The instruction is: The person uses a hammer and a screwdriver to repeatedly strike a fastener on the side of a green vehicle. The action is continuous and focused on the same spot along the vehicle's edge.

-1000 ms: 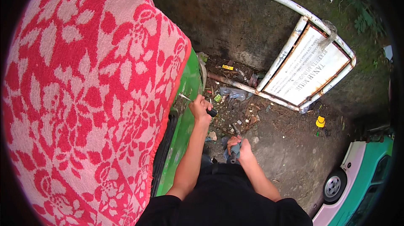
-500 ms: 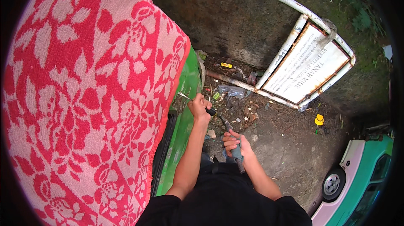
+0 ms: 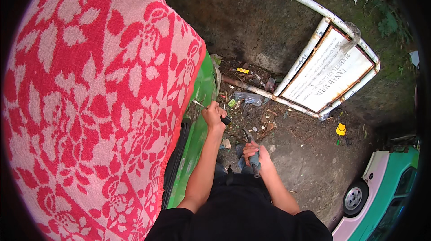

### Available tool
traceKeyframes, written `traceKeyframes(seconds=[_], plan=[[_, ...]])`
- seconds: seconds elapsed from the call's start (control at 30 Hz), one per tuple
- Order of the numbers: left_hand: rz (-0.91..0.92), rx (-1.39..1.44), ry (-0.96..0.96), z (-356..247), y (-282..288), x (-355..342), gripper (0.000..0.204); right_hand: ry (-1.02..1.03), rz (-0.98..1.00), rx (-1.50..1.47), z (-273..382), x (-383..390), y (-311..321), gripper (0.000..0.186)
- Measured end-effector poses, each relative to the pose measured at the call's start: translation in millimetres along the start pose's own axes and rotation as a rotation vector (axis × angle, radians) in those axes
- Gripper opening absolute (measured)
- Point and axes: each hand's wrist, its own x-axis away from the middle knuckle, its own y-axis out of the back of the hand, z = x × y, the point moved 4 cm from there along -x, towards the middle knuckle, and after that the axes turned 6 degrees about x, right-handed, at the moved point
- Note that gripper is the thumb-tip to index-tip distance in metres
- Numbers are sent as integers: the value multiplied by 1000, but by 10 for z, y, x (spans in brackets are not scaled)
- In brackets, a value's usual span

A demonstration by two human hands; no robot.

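My left hand is closed round a screwdriver. The black handle end sticks out on its right, and the thin metal shaft points up and left at the green vehicle panel. Whether the tip touches the panel I cannot tell. Lower and to the right, in front of my body, my right hand grips a blue-grey tool with a narrow dark metal end. That end points toward the screwdriver's handle, with a gap between them; the tool's exact kind is unclear.
A red and pink floral blanket covers the vehicle's top at left. White rusty pipes frame a white sign at far right. Litter, including a plastic bag and a yellow piece, lies on dirt. A green and pink car stands lower right.
My right hand has drawn the blue-grey tool back, down and slightly right, away from the screwdriver's handle. My left hand keeps nearly the same place.
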Motion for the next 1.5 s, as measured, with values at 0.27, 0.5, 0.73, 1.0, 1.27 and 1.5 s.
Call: traceKeyframes(seconds=[0.27,0.5,0.73,1.0,1.27,1.5], plan=[[6,-21,-24,-5,10,-12,36,-121,185,237,-173,79,-248,30],[13,-7,-8,-2,-12,6,36,38,-112,41,-33,-41,29,32],[-3,-1,-2,-23,-42,29,37,13,-86,31,-64,-68,8,32],[1,5,-7,-16,-19,30,36,-48,194,183,-222,86,-295,28],[12,15,12,17,17,-15,36,-50,-11,60,-184,-106,-129,31],[13,-13,15,36,31,-21,35,178,-199,-135,68,-224,197,29]])
